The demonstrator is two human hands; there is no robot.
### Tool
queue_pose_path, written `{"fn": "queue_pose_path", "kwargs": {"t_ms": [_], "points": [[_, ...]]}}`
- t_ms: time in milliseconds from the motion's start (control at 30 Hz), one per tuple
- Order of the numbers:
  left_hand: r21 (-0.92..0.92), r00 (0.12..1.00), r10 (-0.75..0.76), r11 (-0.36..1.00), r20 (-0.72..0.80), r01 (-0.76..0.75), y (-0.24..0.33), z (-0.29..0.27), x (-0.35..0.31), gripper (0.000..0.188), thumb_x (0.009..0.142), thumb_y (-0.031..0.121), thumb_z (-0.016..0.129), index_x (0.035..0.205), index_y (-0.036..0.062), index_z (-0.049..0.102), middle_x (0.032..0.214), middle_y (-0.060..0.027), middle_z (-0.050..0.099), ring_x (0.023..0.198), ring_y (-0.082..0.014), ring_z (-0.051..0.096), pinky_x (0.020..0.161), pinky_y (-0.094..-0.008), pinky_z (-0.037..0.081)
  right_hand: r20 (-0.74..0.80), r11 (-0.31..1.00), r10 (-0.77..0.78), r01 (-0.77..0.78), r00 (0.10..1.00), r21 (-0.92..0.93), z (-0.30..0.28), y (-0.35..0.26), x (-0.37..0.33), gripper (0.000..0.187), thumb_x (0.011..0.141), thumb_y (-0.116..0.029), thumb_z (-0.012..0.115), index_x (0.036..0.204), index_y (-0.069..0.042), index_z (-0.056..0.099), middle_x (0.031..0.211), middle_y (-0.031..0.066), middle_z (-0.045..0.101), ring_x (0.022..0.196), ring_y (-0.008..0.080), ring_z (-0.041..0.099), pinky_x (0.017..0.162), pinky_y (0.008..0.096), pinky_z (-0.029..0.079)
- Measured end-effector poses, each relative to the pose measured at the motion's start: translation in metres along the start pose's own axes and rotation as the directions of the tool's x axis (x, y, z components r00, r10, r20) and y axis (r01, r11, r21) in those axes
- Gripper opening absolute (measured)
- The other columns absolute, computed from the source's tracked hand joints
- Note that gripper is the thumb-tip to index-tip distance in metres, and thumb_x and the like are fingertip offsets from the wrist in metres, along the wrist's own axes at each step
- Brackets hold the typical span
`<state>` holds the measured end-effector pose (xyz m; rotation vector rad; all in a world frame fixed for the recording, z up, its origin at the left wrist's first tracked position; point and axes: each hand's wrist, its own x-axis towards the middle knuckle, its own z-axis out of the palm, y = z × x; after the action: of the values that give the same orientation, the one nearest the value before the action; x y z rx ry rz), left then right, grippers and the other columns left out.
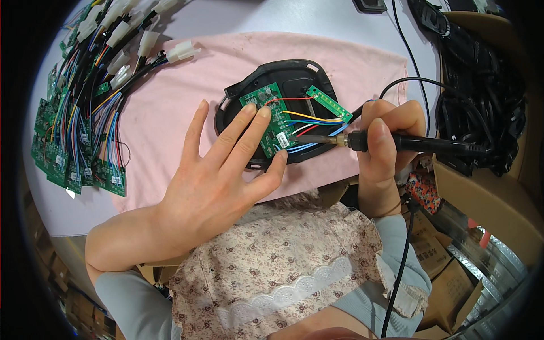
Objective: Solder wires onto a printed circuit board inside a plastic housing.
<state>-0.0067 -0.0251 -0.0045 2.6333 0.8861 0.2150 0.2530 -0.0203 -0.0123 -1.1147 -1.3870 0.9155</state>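
Note:
A green circuit board (262,97) lies in a black plastic housing (294,71). Coloured wires (317,119) run from it to a narrow green board (327,103) at the housing's right side. Spread over the larger board, the fingers of my left hand (218,164) press it down, thumb near its lower edge. My right hand (391,136) is closed around the black handle of a soldering iron (354,140). The iron points left, its tip at the board's right edge among the wire ends. Whether the tip touches a joint I cannot tell.
A pink cloth (170,141) lies under the housing on a white table (238,17). At left are piled several green boards (56,147) with wire bundles and white connectors (148,43). A cardboard box (487,209) of black parts (470,102) stands at right. A black cable (418,79) trails nearby.

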Motion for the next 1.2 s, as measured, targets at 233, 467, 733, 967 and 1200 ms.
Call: {"fn": "queue_pose_path", "kwargs": {"t_ms": [233, 467, 733, 967, 1200], "points": [[-0.010, 1.000, 0.003, 1.000, -0.001, -0.003, 0.0000, 0.0000, -0.0007, 0.041, 0.085, 0.022, 0.074, 0.125, 0.0170, 0.065, 0.152, -0.0294, 0.048, 0.143, -0.0403, 0.048, 0.117, -0.0700, 0.025, 0.069, 0.993, -0.071, 0.065, 0.995, 0.097, -0.0051, 0.0121, -0.0013, 0.022, 0.093, 0.001, 0.064, 0.086, -0.004, 0.044, 0.065, 0.0052, 0.054, 0.055, 0.0049, 0.037, 0.050, 0.0253, 0.030], [-0.009, 1.000, 0.003, 1.000, -0.018, -0.003, -0.0001, 0.0002, -0.0002, 0.042, 0.085, 0.022, 0.074, 0.125, 0.0171, 0.065, 0.152, -0.0288, 0.049, 0.141, -0.0398, 0.050, 0.117, -0.0693, 0.027, 0.052, 0.993, -0.052, 0.046, 0.997, 0.105, -0.0029, 0.0126, -0.0017, 0.022, 0.092, 0.002, 0.064, 0.085, -0.003, 0.044, 0.064, 0.0053, 0.054, 0.054, 0.0047, 0.038, 0.049, 0.0256, 0.030], [-0.006, 1.000, 0.003, 1.000, -0.011, -0.003, -0.0006, -0.0002, -0.0009, 0.041, 0.085, 0.021, 0.075, 0.125, 0.0169, 0.065, 0.152, -0.0288, 0.049, 0.141, -0.0396, 0.050, 0.117, -0.0690, 0.028, 0.058, 0.995, -0.059, 0.054, 0.997, 0.083, -0.0027, 0.0142, -0.0012, 0.022, 0.092, 0.001, 0.065, 0.085, -0.003, 0.044, 0.063, 0.0053, 0.054, 0.054, 0.0047, 0.038, 0.049, 0.0257, 0.029], [-0.012, 1.000, 0.005, 1.000, -0.018, -0.005, -0.0005, -0.0005, -0.0002, 0.042, 0.084, 0.021, 0.075, 0.125, 0.0168, 0.065, 0.151, -0.0289, 0.049, 0.141, -0.0396, 0.051, 0.117, -0.0693, 0.028, 0.054, 0.996, -0.051, 0.046, 0.997, 0.082, -0.0026, 0.0124, -0.0004, 0.023, 0.092, 0.000, 0.065, 0.084, -0.004, 0.044, 0.063, 0.0050, 0.054, 0.053, 0.0047, 0.037, 0.048, 0.0261, 0.029], [-0.012, 1.000, 0.004, 1.000, -0.016, -0.005, -0.0004, -0.0010, -0.0003, 0.043, 0.084, 0.022, 0.075, 0.126, 0.0168, 0.065, 0.152, -0.0292, 0.049, 0.141, -0.0396, 0.050, 0.117, -0.0690, 0.028, 0.059, 0.994, -0.087, 0.084, 0.994, 0.064, -0.0025, 0.0140, 0.0006, 0.024, 0.091, -0.001, 0.065, 0.082, -0.004, 0.044, 0.062, 0.0050, 0.053, 0.053, 0.0048, 0.036, 0.047, 0.0264, 0.028]]}}
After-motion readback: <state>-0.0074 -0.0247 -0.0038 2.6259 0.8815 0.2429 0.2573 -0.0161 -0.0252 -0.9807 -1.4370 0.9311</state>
